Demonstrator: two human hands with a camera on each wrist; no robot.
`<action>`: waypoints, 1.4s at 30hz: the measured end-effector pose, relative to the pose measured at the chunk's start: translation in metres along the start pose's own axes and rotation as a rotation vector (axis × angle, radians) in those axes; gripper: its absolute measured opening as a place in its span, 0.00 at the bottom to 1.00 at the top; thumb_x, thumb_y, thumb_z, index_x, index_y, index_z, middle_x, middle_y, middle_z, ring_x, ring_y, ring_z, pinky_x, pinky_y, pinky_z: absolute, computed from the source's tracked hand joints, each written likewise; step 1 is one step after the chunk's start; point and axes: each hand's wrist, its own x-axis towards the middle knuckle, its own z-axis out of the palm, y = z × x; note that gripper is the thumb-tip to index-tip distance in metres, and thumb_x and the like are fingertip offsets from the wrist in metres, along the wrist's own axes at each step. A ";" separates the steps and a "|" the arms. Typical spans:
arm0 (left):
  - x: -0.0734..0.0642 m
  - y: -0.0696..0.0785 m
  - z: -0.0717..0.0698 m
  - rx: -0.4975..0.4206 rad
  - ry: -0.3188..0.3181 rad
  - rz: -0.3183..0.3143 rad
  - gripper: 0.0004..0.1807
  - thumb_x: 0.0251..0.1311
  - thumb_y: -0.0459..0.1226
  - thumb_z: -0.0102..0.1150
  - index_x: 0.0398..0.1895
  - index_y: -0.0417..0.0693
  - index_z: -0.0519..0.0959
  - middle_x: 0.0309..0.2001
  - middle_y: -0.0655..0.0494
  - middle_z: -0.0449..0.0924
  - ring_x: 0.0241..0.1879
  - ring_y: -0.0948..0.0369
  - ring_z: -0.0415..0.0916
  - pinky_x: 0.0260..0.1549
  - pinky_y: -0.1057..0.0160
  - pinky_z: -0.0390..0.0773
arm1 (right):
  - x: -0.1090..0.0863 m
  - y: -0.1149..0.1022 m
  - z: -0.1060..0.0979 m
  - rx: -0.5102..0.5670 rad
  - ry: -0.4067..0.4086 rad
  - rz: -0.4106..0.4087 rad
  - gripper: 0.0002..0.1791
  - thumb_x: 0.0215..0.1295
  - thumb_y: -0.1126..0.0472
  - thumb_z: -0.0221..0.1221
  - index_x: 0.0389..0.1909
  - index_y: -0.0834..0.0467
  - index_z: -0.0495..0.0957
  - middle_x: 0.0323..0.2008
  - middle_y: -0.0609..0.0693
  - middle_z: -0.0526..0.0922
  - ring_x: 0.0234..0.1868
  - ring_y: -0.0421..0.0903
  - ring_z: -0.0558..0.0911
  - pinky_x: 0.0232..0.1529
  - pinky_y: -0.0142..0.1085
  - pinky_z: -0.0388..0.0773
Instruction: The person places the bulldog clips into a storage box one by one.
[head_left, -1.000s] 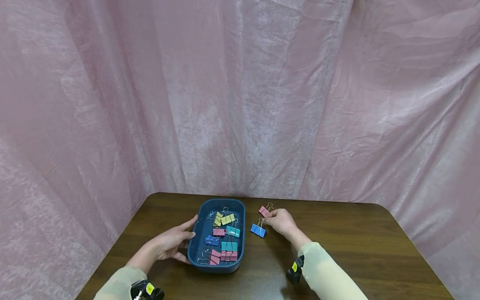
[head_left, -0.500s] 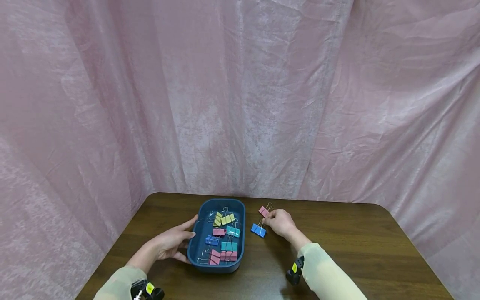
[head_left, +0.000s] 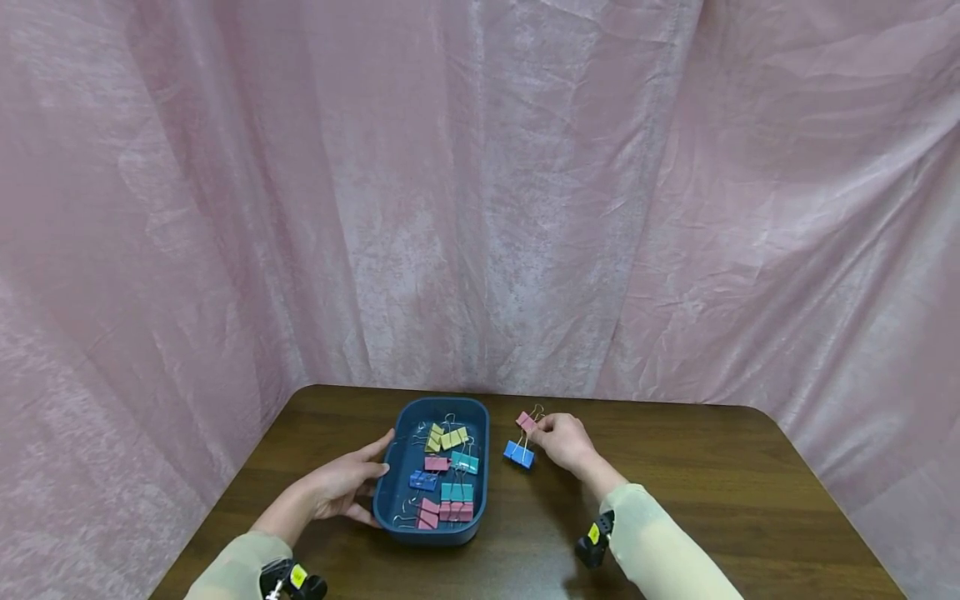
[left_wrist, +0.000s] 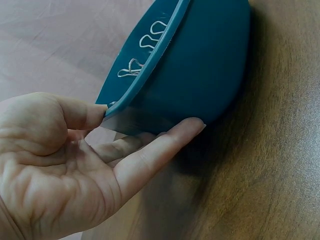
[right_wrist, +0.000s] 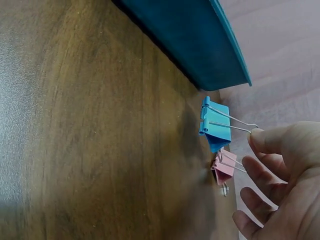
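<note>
In the head view my right hand (head_left: 566, 440) pinches a wire handle of a blue binder clip (head_left: 519, 454) between thumb and fingertips. The clip's body hangs close over the table, as the right wrist view shows, where this clip (right_wrist: 217, 122) overlaps a pink binder clip (right_wrist: 224, 166). That pink clip (head_left: 527, 422) lies just beyond my fingertips. My left hand (head_left: 341, 486) rests against the left side of a dark blue plastic bin (head_left: 483, 492). Its thumb touches the rim and its fairly straight fingers (left_wrist: 150, 160) lie along the outer wall.
Several binder clips lie in the bin: yellow clips (head_left: 453, 438), teal clips (head_left: 465, 462), pink clips (head_left: 456, 512) and a blue clip (head_left: 423, 481). The brown wooden table (head_left: 675, 492) ends at a pink curtain (head_left: 480, 208) behind.
My right hand has shifted slightly away from me, and the blue clip has moved a little with it, toward the pink clip. The left hand and bin look nearly unmoved.
</note>
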 end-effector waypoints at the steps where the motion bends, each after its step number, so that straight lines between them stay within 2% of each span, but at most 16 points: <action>1: 0.000 0.000 0.000 0.001 -0.002 0.001 0.37 0.80 0.36 0.42 0.85 0.60 0.39 0.68 0.27 0.63 0.54 0.41 0.78 0.38 0.34 0.83 | 0.000 -0.001 -0.001 0.001 0.004 0.000 0.06 0.62 0.62 0.66 0.26 0.56 0.86 0.28 0.45 0.82 0.31 0.45 0.73 0.34 0.38 0.72; 13: 0.001 0.000 -0.002 -0.003 -0.019 0.002 0.37 0.81 0.37 0.41 0.84 0.59 0.38 0.68 0.26 0.61 0.55 0.40 0.78 0.39 0.34 0.82 | 0.000 -0.007 -0.010 0.032 0.028 -0.023 0.07 0.65 0.63 0.63 0.30 0.58 0.88 0.32 0.46 0.86 0.33 0.44 0.75 0.37 0.38 0.72; 26: -0.001 -0.001 0.000 0.012 -0.022 0.017 0.37 0.81 0.37 0.41 0.84 0.59 0.37 0.66 0.28 0.65 0.52 0.42 0.80 0.39 0.35 0.83 | -0.002 -0.017 -0.022 0.032 0.076 -0.083 0.08 0.67 0.61 0.64 0.30 0.57 0.88 0.35 0.45 0.88 0.44 0.46 0.83 0.47 0.43 0.79; 32: 0.000 -0.002 -0.001 0.008 -0.028 0.015 0.37 0.81 0.37 0.41 0.84 0.59 0.37 0.66 0.28 0.65 0.52 0.42 0.80 0.40 0.34 0.82 | -0.004 -0.024 -0.029 0.039 0.082 -0.104 0.07 0.67 0.60 0.65 0.30 0.56 0.88 0.31 0.44 0.87 0.42 0.45 0.82 0.45 0.42 0.78; 37: -0.001 -0.002 0.000 0.003 -0.034 0.022 0.37 0.81 0.36 0.40 0.84 0.58 0.37 0.64 0.28 0.67 0.52 0.42 0.80 0.40 0.33 0.82 | -0.003 -0.027 -0.035 0.009 0.089 -0.102 0.07 0.67 0.59 0.65 0.30 0.54 0.88 0.37 0.45 0.86 0.43 0.45 0.80 0.45 0.42 0.77; 42: -0.002 -0.001 0.000 0.009 -0.034 0.030 0.37 0.81 0.36 0.40 0.84 0.57 0.36 0.63 0.29 0.69 0.52 0.42 0.80 0.40 0.33 0.82 | -0.003 -0.032 -0.041 -0.010 0.115 -0.122 0.06 0.66 0.59 0.65 0.30 0.52 0.88 0.41 0.48 0.87 0.50 0.50 0.82 0.51 0.46 0.77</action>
